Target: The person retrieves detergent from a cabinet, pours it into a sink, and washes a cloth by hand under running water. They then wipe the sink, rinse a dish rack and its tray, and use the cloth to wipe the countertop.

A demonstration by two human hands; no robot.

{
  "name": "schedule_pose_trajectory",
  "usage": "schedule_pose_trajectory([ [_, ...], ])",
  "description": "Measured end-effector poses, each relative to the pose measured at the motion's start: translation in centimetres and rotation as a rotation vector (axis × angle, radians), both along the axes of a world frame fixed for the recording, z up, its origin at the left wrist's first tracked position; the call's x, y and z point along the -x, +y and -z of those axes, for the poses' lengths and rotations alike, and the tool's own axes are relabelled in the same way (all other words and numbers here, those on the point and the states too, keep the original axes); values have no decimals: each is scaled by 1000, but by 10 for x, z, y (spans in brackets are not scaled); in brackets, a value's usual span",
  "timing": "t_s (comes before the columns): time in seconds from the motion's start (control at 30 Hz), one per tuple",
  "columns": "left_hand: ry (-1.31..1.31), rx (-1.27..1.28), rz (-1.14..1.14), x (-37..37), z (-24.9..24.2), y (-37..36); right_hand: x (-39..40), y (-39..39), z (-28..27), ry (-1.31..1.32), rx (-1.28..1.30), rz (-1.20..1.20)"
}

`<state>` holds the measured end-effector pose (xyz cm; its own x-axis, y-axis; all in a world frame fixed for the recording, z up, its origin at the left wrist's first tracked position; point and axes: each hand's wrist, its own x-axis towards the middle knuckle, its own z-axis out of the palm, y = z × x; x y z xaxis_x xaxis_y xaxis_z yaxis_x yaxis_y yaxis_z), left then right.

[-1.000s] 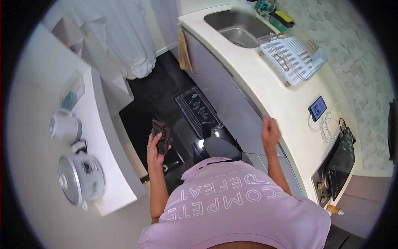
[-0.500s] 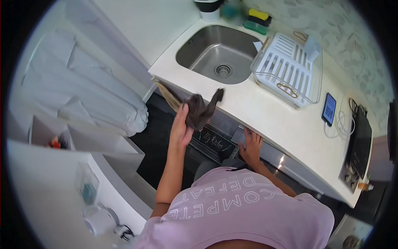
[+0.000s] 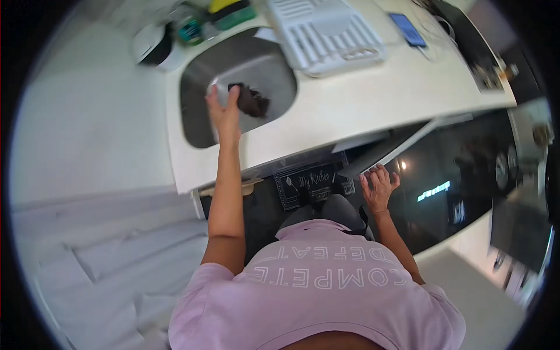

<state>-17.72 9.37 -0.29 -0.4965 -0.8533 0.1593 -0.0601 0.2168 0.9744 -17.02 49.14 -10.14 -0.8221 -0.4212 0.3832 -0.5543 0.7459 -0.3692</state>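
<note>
My left hand reaches over the steel sink, its thumb and fingers spread. A crumpled dark brown cloth lies just right of the thumb, inside the sink's outline; it looks released, though blur hides any slight contact. My right hand is lower right, in front of a glossy black cabinet door that stands ajar. Its bent fingertips hook on the door's pale edge, while the thumb stays apart against the dark front.
A white dish rack stands right of the sink, with a phone on a cable beyond. Sponges, a green bottle and a black-and-white container line the back. A lettered mat lies on the floor.
My left hand has carried the cloth from before the counter's edge into the sink and its fingers have opened. The right hand and cabinet door have swung outward; the view has turned.
</note>
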Motion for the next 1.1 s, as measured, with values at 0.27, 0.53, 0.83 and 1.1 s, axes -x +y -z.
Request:
schedule_pose_trajectory([
  [0.27,234,829,937,-12,13,200,-73,103,-16,-130,208,374],
  [0.53,-337,108,888,65,304,293,-66,185,42,60,649,799],
  [0.83,-937,486,157,229,530,285,-35,262,95,445,547,1072],
  [1.1,-1218,855,582,306,609,160,-31,340,125,916,-214,1322],
])
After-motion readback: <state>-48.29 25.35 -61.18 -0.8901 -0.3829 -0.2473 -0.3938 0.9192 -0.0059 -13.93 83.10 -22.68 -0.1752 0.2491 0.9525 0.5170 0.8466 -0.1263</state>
